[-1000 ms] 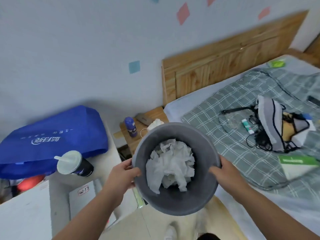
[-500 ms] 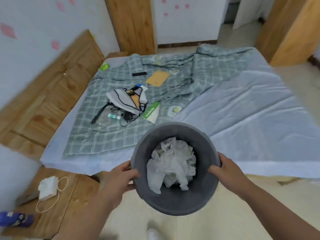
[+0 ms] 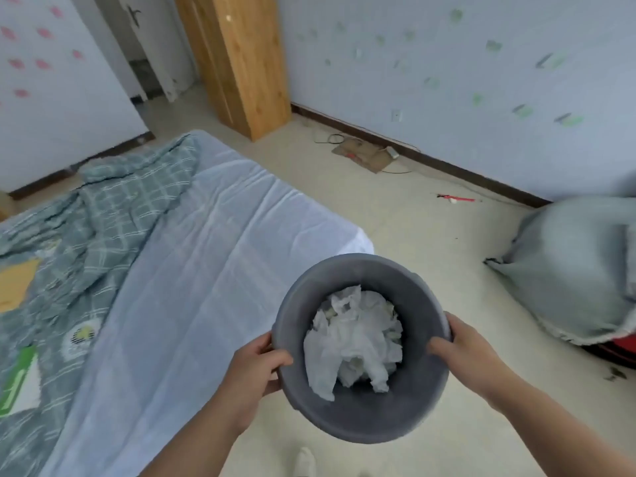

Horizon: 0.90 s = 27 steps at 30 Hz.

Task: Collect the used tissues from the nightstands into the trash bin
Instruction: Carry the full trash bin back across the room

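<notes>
— Where's the trash bin (image 3: 406,294)?
— Held up above the floor (image 3: 413,215), just off the corner of the bed (image 3: 213,256), its mouth tipped toward the camera.
— And the grips?
— The left-hand grip (image 3: 254,364) is curled over the left rim, thumb inside. The right-hand grip (image 3: 471,352) clasps the right rim the same way.
— The tissues?
— Crumpled white tissues (image 3: 354,339) are heaped in the bottom of the bin.
— Anything around it?
— A checked quilt (image 3: 103,208) rumpled on the bed, a wooden wardrobe (image 3: 241,60) by the wall, and a grey stuffed sack (image 3: 571,266) on the floor to the right.
</notes>
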Tool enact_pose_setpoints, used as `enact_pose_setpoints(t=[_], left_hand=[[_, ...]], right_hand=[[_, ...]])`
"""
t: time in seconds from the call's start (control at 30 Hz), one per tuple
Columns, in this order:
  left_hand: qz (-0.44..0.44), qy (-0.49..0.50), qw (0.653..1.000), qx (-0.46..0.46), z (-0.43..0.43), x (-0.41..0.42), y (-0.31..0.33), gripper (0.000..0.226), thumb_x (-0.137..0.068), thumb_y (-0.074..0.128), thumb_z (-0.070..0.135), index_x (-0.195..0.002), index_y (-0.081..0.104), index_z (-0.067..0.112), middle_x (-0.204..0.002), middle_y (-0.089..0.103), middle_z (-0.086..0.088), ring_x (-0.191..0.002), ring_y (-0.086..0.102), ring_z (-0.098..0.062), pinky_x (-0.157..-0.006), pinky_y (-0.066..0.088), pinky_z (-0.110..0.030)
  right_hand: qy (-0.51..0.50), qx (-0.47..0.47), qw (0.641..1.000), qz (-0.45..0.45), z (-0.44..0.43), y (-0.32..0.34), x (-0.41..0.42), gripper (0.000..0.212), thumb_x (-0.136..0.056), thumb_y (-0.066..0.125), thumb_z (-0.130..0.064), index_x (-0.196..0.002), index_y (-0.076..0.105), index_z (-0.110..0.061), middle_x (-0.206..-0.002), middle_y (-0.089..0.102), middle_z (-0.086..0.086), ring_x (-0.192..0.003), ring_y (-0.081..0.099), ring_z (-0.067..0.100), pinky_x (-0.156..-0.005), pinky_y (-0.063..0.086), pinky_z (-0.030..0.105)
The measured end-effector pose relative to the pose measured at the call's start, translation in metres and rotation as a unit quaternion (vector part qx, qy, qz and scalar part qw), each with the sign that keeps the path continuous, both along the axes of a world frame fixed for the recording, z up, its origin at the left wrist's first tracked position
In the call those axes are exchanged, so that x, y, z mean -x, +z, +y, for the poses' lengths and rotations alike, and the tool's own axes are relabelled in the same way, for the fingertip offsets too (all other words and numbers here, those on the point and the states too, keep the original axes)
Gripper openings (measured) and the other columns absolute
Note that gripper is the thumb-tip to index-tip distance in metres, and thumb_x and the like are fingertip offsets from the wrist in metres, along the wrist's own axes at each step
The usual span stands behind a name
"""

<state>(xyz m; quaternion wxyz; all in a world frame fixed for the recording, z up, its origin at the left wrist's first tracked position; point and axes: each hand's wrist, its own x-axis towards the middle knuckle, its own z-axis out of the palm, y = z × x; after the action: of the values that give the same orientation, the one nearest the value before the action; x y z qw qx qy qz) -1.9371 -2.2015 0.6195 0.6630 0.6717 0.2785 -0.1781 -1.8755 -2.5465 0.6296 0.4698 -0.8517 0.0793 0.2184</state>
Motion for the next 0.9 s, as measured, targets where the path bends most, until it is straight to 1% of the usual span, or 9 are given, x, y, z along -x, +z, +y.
enact_pose_setpoints(t=[0.13, 0.23, 0.3, 0.37, 0.47, 0.63, 0.73, 0.8, 0.9], left_hand=[[0.002, -0.058, 0.998, 0.003, -0.036, -0.067, -0.006, 0.042, -0.069, 0.071, 0.016, -0.106, 0.084, 0.031, -0.106, 0.083, -0.003, -0.086, 0.079, -0.018, -0.07, 0.064, -0.031], [0.007, -0.096, 0.995, 0.0, -0.054, -0.115, -0.017, 0.046, -0.068, 0.069, 0.016, -0.109, 0.083, 0.033, -0.104, 0.083, -0.003, -0.09, 0.079, -0.021, -0.07, 0.064, -0.031], [0.007, -0.115, 0.993, 0.005, -0.064, -0.15, -0.024, 0.049, -0.068, 0.068, 0.016, -0.11, 0.082, 0.036, -0.104, 0.083, -0.004, -0.091, 0.079, -0.024, -0.071, 0.065, -0.032], [0.01, -0.132, 0.991, 0.004, -0.066, -0.189, -0.034, 0.047, -0.072, 0.067, 0.014, -0.11, 0.082, 0.037, -0.105, 0.083, -0.006, -0.096, 0.079, -0.027, -0.072, 0.065, -0.033], [0.008, -0.153, 0.988, 0.01, -0.069, -0.246, -0.038, 0.044, -0.084, 0.065, 0.006, -0.106, 0.082, 0.039, -0.106, 0.083, -0.006, -0.094, 0.08, -0.025, -0.07, 0.066, -0.033], [-0.003, -0.201, 0.979, 0.011, -0.094, -0.343, -0.02, 0.045, -0.091, 0.064, 0.005, -0.104, 0.082, 0.044, -0.104, 0.083, -0.004, -0.091, 0.081, -0.025, -0.067, 0.066, -0.034], [-0.01, -0.242, 0.97, 0.009, -0.133, -0.398, -0.013, 0.043, -0.091, 0.067, 0.006, -0.115, 0.08, 0.04, -0.107, 0.083, -0.006, -0.093, 0.081, -0.027, -0.068, 0.066, -0.036], [-0.009, -0.269, 0.963, 0.014, -0.168, -0.433, -0.014, 0.044, -0.086, 0.068, 0.007, -0.114, 0.08, 0.038, -0.108, 0.083, -0.008, -0.095, 0.08, -0.029, -0.07, 0.066, -0.038], [0.006, -0.3, 0.954, 0.011, -0.219, -0.479, -0.021, 0.044, -0.079, 0.067, 0.01, -0.107, 0.082, 0.041, -0.108, 0.083, -0.006, -0.098, 0.08, -0.03, -0.074, 0.066, -0.039]], right_hand=[[-0.063, 0.004, 0.998, 0.012, -0.042, -0.009, -0.018, 0.031, -0.07, 0.058, -0.034, -0.098, 0.065, -0.044, -0.09, 0.073, -0.025, -0.084, 0.07, 0.003, -0.073, 0.058, 0.034], [-0.095, 0.002, 0.995, 0.029, -0.06, -0.018, -0.04, 0.035, -0.069, 0.058, -0.034, -0.097, 0.063, -0.053, -0.092, 0.073, -0.029, -0.081, 0.068, -0.007, -0.071, 0.055, 0.03], [-0.116, 0.005, 0.992, 0.041, -0.069, -0.024, -0.064, 0.035, -0.07, 0.059, -0.033, -0.096, 0.063, -0.056, -0.092, 0.074, -0.028, -0.08, 0.068, -0.007, -0.072, 0.055, 0.029], [-0.132, 0.012, 0.99, 0.046, -0.072, -0.029, -0.094, 0.034, -0.07, 0.059, -0.033, -0.096, 0.064, -0.054, -0.091, 0.074, -0.026, -0.08, 0.069, -0.004, -0.073, 0.057, 0.031], [-0.139, 0.024, 0.989, 0.037, -0.072, -0.027, -0.138, 0.034, -0.069, 0.057, -0.033, -0.095, 0.061, -0.055, -0.09, 0.072, -0.029, -0.078, 0.067, -0.007, -0.069, 0.054, 0.029], [-0.195, 0.028, 0.98, 0.003, -0.093, -0.017, -0.198, 0.024, -0.072, 0.059, -0.029, -0.094, 0.063, -0.039, -0.086, 0.071, -0.024, -0.082, 0.069, 0.007, -0.067, 0.053, 0.032], [-0.249, 0.023, 0.968, -0.007, -0.125, -0.014, -0.221, 0.03, -0.07, 0.058, -0.031, -0.098, 0.065, -0.04, -0.086, 0.074, -0.021, -0.077, 0.068, 0.0, -0.067, 0.053, 0.032], [-0.288, 0.006, 0.958, -0.011, -0.151, -0.021, -0.24, 0.033, -0.071, 0.058, -0.027, -0.1, 0.067, -0.038, -0.086, 0.075, -0.02, -0.076, 0.069, -0.002, -0.068, 0.054, 0.032], [-0.321, -0.019, 0.947, 0.006, -0.188, -0.038, -0.271, 0.038, -0.082, 0.061, -0.009, -0.104, 0.07, -0.039, -0.086, 0.078, -0.02, -0.076, 0.071, -0.003, -0.069, 0.055, 0.031]])
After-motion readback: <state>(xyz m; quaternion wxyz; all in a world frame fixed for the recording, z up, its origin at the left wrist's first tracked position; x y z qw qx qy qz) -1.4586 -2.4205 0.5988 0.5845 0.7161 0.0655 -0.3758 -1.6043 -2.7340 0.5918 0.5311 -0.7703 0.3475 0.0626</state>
